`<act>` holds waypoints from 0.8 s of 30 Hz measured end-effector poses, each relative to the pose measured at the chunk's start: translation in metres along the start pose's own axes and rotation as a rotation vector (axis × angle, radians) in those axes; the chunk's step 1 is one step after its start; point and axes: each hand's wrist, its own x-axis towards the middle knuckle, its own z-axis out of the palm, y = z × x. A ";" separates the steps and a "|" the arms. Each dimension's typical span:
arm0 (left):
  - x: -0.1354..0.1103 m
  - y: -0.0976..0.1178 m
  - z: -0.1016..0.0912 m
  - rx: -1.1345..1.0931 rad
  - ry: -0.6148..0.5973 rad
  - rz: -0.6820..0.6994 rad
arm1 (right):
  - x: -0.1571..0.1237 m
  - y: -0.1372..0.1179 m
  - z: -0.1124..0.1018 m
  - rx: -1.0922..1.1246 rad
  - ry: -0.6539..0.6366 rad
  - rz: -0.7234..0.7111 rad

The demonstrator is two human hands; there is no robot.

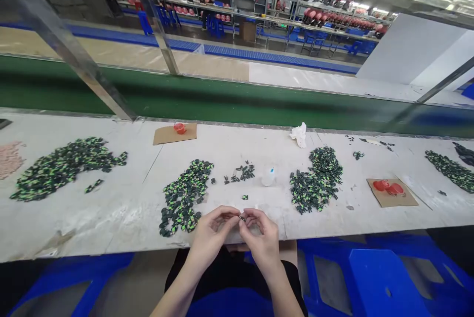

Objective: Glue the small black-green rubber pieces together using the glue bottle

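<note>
My left hand (215, 228) and my right hand (259, 230) meet fingertip to fingertip just above the table's near edge. Both pinch a tiny dark part (242, 218), mostly covered by the fingers, so its exact kind does not show. Beyond them lies a single black-and-green piece (245, 197). A loose group of small dark parts (246, 172) is farther back. To the left spreads a pile of black-and-green pieces (185, 193); another pile (316, 178) lies to the right. A small clear container with a blue tip (268, 177) stands between.
Red cups (388, 187) sit on cardboard at right, and a red cup (179, 128) on cardboard at back left. Crumpled white tissue (298, 134) lies near the green conveyor belt (222, 102). Metal posts rise behind the table. Blue stools (388, 277) stand below its front edge.
</note>
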 end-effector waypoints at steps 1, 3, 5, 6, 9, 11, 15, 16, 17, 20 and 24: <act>0.001 -0.001 0.004 -0.029 0.008 -0.023 | -0.001 0.002 -0.002 -0.024 0.013 -0.023; 0.001 -0.003 0.012 -0.064 0.017 -0.046 | -0.002 0.003 -0.006 -0.052 0.025 -0.064; 0.002 -0.003 0.018 -0.055 0.002 -0.036 | 0.002 0.002 -0.013 -0.063 0.003 -0.083; 0.003 -0.002 0.020 -0.031 -0.024 -0.018 | 0.006 0.002 -0.019 -0.077 -0.020 -0.086; 0.013 0.001 0.013 0.180 -0.103 0.119 | 0.024 0.003 -0.045 -0.198 -0.030 -0.102; 0.023 0.002 -0.003 0.410 -0.049 0.272 | 0.038 0.006 -0.066 -0.327 0.131 -0.125; 0.046 -0.003 -0.040 0.803 0.197 0.417 | 0.059 0.015 -0.095 -0.629 0.529 -0.205; 0.051 -0.004 -0.046 0.875 0.216 0.418 | 0.063 0.018 -0.096 -0.691 0.549 -0.232; 0.056 -0.006 -0.051 0.934 0.212 0.416 | 0.066 0.020 -0.094 -0.739 0.531 -0.250; 0.066 -0.008 -0.054 1.035 0.118 0.412 | 0.075 0.028 -0.076 -0.800 0.370 -0.223; 0.077 -0.008 -0.049 1.115 0.048 0.390 | 0.088 0.037 -0.049 -0.808 0.248 -0.139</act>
